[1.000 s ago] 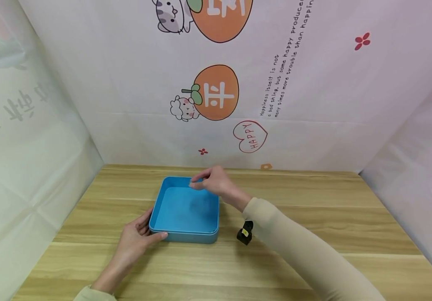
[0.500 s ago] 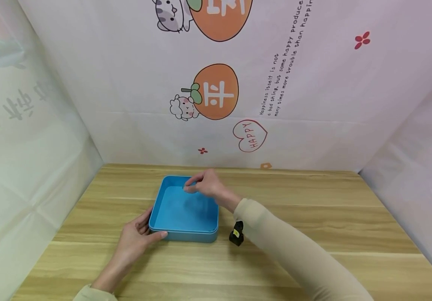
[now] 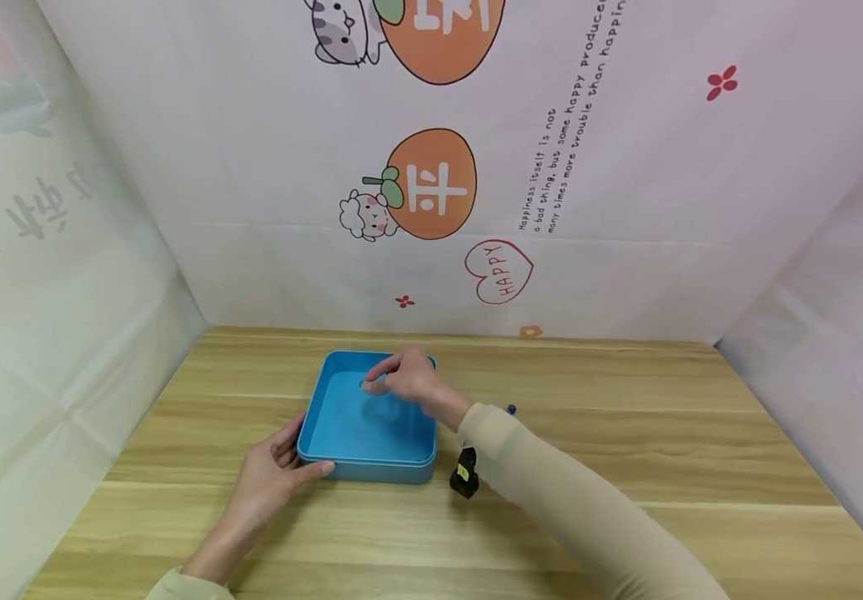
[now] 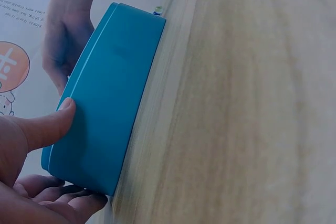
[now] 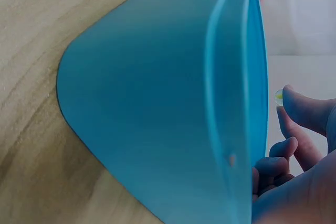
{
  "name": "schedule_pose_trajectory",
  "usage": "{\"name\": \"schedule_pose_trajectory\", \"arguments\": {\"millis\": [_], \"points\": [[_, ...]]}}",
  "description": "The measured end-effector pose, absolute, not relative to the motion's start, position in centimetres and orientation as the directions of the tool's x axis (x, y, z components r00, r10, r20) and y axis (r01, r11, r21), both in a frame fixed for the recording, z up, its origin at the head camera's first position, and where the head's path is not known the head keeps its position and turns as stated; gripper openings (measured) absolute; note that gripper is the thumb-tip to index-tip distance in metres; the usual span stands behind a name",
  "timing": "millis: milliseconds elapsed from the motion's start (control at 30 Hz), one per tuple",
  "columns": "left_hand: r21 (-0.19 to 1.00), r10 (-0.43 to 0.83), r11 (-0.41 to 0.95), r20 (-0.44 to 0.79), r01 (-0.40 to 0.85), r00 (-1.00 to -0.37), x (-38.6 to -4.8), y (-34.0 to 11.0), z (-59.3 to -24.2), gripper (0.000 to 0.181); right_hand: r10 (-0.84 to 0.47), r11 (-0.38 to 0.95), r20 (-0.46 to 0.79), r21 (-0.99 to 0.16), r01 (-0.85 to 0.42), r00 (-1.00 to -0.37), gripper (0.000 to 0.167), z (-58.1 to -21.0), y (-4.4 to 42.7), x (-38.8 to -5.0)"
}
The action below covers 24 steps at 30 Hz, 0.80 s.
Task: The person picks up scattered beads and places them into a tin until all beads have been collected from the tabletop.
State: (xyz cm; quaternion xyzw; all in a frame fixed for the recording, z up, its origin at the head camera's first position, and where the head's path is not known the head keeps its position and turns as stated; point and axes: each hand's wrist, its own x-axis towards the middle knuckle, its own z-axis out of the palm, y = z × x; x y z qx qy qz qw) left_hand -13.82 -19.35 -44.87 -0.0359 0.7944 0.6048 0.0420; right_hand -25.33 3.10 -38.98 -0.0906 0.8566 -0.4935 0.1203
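A shallow blue open-topped box (image 3: 371, 425) stands on the wooden table. My left hand (image 3: 269, 483) holds its near left corner, the thumb on the front wall and the fingers at the left side. In the left wrist view, the fingers (image 4: 79, 203) reach along the lower edge of the box. Over the box's inside is my right hand (image 3: 408, 379), thumb and forefinger together. Between those tips the right wrist view shows a small clear marble (image 5: 279, 97) with yellow-green inside. The box wall hides part of this hand there.
A small dark blue object (image 3: 511, 409) lies on the table (image 3: 626, 450) beside the right sleeve, its kind too small to tell. A black device (image 3: 464, 475) with a yellow label sits under the right wrist. Printed white cloth (image 3: 288, 275) walls stand behind and at both sides.
My right hand has moved left and slightly nearer over the box, with its fingers still together. The small blue object has come into view beside the sleeve. The left hand and box stay put.
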Motion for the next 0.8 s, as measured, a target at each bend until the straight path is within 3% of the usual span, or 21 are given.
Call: {"name": "schedule_pose_trajectory", "arguments": {"millis": [433,600,800], "points": [[0.956,-0.014,0.27,-0.111,-0.111,-0.994,-13.9,-19.3,-44.9,0.097,-0.251,0.505,-0.118,-0.863,-0.026,-0.961,0.008,-39.7,2.8,-25.1],[0.956,-0.012,0.272,-0.114,-0.113,-0.993,-13.9,-19.3,-44.8,0.098,-0.24,0.494,-0.115,-0.869,-0.02,-0.964,0.016,-39.8,2.9,-25.0],[0.959,-0.011,0.259,-0.113,-0.112,-0.994,-13.8,-19.3,-44.8,0.098,-0.244,0.441,-0.06,-0.896,-0.055,-0.968,0.014,-39.1,3.9,-24.3]]}}
